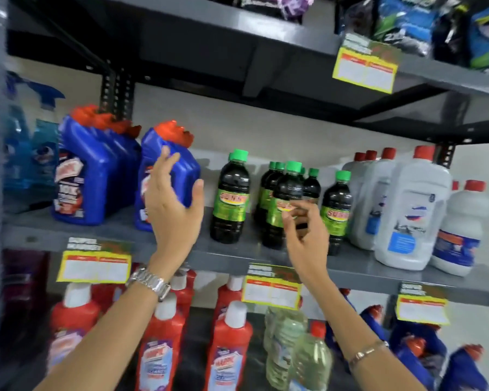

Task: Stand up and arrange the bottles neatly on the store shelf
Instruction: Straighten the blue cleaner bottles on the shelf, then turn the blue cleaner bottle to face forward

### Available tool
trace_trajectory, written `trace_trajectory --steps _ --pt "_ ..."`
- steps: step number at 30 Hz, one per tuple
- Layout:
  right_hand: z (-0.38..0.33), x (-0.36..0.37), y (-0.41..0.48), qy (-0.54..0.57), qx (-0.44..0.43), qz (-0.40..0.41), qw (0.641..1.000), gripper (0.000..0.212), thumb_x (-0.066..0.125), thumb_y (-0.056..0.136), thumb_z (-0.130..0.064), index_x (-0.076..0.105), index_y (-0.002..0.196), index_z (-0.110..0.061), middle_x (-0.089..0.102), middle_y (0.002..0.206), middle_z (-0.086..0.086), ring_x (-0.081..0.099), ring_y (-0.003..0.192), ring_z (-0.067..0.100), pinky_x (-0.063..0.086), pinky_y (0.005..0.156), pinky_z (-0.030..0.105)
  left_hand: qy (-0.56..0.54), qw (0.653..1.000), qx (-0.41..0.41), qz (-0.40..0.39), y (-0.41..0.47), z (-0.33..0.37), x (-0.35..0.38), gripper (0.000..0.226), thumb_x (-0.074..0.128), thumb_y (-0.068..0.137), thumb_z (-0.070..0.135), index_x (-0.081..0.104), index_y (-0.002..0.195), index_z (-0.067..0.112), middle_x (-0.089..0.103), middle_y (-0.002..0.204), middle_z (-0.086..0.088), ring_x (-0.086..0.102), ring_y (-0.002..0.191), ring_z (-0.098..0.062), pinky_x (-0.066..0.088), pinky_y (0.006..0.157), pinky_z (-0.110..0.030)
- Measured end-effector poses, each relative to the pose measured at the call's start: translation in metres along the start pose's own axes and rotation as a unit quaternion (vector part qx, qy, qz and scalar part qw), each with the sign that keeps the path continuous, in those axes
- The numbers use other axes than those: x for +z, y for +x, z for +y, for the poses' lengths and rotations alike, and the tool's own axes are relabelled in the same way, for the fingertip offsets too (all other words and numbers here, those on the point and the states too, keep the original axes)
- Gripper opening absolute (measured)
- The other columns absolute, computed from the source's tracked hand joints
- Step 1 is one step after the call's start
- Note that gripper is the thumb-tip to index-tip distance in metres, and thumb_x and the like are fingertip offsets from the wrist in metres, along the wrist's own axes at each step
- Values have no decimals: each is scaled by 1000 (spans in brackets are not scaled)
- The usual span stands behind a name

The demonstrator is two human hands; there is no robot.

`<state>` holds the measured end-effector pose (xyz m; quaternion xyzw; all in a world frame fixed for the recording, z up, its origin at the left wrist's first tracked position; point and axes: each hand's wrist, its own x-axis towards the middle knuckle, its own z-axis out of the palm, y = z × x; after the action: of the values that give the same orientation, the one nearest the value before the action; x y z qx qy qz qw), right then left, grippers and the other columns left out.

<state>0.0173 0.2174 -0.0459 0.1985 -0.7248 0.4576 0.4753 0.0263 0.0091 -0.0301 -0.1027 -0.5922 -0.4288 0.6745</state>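
Several dark bottles with green caps stand upright on the grey middle shelf (226,255); one (229,198) stands alone, and a cluster (287,190) stands to its right. Two blue jugs with red caps stand at the left, the nearer one (178,167) tilted slightly. My left hand (172,204) hovers open in front of that jug, thumb at its right edge. My right hand (305,230) is in front of the cluster's front bottle, fingers loosely curled at its label, gripping nothing. The image is motion-blurred.
White bottles with red caps (412,210) fill the shelf's right side; blue spray bottles (29,153) are at the far left. Red bottles (229,351) and clear bottles (297,354) fill the shelf below. Yellow price tags (93,266) hang on the shelf edges. Bagged goods (407,21) lie above.
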Motion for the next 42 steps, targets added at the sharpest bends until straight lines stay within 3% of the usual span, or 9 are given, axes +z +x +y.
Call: trace_trajectory --steps 4,7,9,12,15,20,25,28,42 --pt "52 -87 14 -90 -5 123 988 27 55 87 -31 56 108 -15 63 93 -1 61 76 12 52 64 27 -92 994 18 -63 -44 70 73 39 60 86 14 50 123 3 52 132 -11 46 125 -20 36 106 -38" --pt "92 -150 24 -117 54 243 961 42 53 81 -39 54 112 -10 62 105 11 61 90 27 53 71 40 -161 977 -11 -136 -86 119 128 39 61 86 12 51 123 7 54 127 -7 49 120 -17 39 103 -35" --pt "119 -191 34 -154 125 293 935 43 57 82 -31 51 117 -6 58 115 16 58 102 34 45 82 43 -187 959 -54 -205 -115 142 165 42 63 82 12 52 122 7 57 121 -7 54 113 -18 44 97 -38" --pt "155 -243 46 -239 249 249 905 56 61 84 -24 43 130 2 47 132 24 47 123 40 40 97 45 -178 905 -130 -364 -155 169 214 58 70 79 13 43 131 8 53 128 -9 51 117 -22 39 99 -31" --pt "192 -278 62 -216 339 179 898 69 67 76 -27 40 131 3 48 133 28 48 123 42 39 102 47 -96 873 -175 -445 -178 185 252 78 73 78 25 28 139 5 39 136 -13 35 128 -28 25 103 -28" --pt "229 -300 77 -187 363 34 912 75 79 65 -23 41 127 -4 58 125 20 59 110 35 46 96 48 -42 869 -212 -446 -185 184 284 89 76 74 29 21 139 1 35 137 -15 33 129 -29 31 102 -35" --pt "221 -304 68 -181 354 46 916 75 77 71 -34 39 131 -14 59 128 9 59 112 32 48 94 49 -72 867 -211 -445 -187 175 290 73 75 75 22 32 134 14 47 123 -9 46 110 -21 35 80 -26" --pt "220 -302 65 -185 340 42 921 74 73 75 -38 37 135 -15 56 134 9 57 117 30 46 97 49 -83 868 -209 -442 -190 172 291 76 73 77 21 30 139 18 47 120 -10 42 97 -12 34 79 -23" --pt "220 -300 62 -227 333 29 915 73 67 79 -42 33 137 -14 52 139 11 55 120 33 46 95 48 -88 859 -230 -449 -188 174 287 75 73 78 20 30 140 18 47 123 -8 46 109 -15 36 84 -22"
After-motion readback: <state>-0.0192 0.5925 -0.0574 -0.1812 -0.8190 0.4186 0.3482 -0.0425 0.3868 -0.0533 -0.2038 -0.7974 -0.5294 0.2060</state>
